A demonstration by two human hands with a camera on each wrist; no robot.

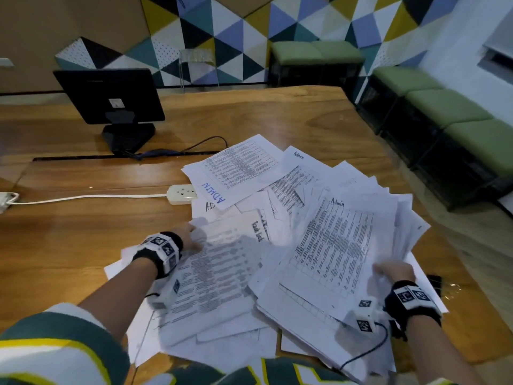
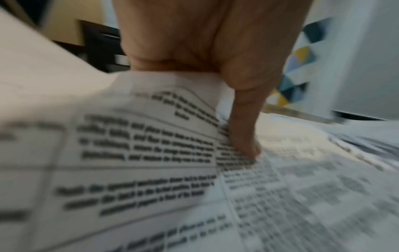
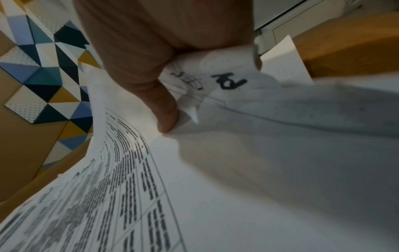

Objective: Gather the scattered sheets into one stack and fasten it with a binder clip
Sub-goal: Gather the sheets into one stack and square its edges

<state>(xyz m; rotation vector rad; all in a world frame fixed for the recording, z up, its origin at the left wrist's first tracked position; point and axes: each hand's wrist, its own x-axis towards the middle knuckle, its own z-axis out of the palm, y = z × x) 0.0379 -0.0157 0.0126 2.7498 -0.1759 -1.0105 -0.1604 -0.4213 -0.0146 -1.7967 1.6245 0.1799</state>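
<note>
While both hands pinch sheets, the left hand (image 1: 191, 237) and right hand (image 1: 394, 272) flank the pile (image 1: 277, 232).

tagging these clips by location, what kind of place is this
Most likely an office lounge or meeting room: a long wooden table bearing a monitor and a power strip, green cushioned benches along the walls, and coloured triangular wall panels.
</note>
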